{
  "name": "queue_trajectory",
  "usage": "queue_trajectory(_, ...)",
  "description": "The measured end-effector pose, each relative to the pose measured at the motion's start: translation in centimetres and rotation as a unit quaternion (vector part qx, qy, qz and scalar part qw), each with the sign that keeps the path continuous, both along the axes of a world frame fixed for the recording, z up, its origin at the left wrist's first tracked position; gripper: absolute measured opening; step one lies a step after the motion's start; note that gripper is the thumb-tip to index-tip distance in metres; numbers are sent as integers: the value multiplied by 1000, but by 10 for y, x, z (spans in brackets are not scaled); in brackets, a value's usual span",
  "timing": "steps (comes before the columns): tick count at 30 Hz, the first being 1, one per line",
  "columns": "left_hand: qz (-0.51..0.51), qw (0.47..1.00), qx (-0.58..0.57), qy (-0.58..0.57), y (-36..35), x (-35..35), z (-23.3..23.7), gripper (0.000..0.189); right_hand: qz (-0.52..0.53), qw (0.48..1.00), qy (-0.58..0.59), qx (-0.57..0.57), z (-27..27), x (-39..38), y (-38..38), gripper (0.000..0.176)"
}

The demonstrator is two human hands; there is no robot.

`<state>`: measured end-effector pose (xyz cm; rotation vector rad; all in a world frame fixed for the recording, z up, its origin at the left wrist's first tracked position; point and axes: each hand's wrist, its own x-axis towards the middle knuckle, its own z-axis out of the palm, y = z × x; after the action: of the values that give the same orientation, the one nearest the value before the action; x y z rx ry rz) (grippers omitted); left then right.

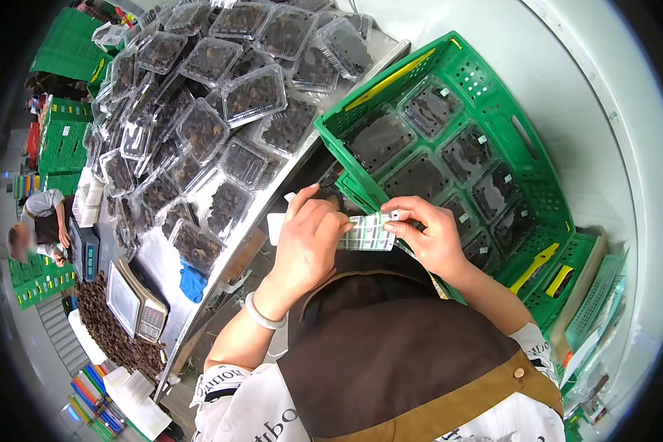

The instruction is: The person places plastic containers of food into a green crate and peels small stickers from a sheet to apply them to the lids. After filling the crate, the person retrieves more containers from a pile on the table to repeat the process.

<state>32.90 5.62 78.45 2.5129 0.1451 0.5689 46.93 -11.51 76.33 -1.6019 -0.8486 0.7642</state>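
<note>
A sheet of small green-and-white sticker labels (370, 234) is stretched between my two hands in front of my chest. My left hand (308, 239) has its fingers curled closed at the sheet's left end, and a white strip sticks out behind it. At the right end, my right hand (433, 234) pinches the sheet between thumb and fingers. Just beyond my hands stands a green plastic crate (449, 62). Inside it lie several clear-lidded boxes of dark contents (381, 138), some with a small white-green label on the lid.
A metal table (232, 258) on the left bears a heap of clear plastic boxes (254, 96), a blue cloth (192, 282), a scale (136, 302) and loose dark pieces (110, 324). Another person (46, 221) is at the far left. More green crates (65, 140) are stacked behind.
</note>
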Motion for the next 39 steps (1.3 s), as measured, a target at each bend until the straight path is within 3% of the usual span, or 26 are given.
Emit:
queue_trajectory(5,-12,1000,-21,-16,6,-7,-9,20,-3,994,102,-30,0,-1,9,25)
queue_trajectory(11,-39,999,-28,-8,8,-6,-9,19,18,1000,-11,-20,1,2,17,22)
queue_trajectory(14,-24,998,-49,3,9,-5,-10,16,31,991,-133,-2,0,4,16,19)
queue_trajectory(17,-3,998,-53,20,8,-5,-10,14,23,989,-145,9,-1,1,16,15)
queue_trajectory(21,12,996,-63,55,6,-5,-6,13,-10,1000,-12,-2,-1,-1,17,14)
queue_trajectory(26,3,972,-217,94,9,-5,-9,8,-36,990,131,-25,-16,4,10,14)
queue_trajectory(29,-11,953,-272,130,12,-4,-5,7,69,994,-54,-67,-10,18,6,19)
queue_trajectory(32,-24,951,-266,154,10,1,0,5,128,932,-338,20,9,40,23,30)
queue_trajectory(36,-60,952,-249,166,6,9,5,5,292,889,-352,0,5,48,32,32)
queue_trajectory(39,-51,948,-256,181,6,10,2,6,305,878,-365,61,-1,50,36,27)
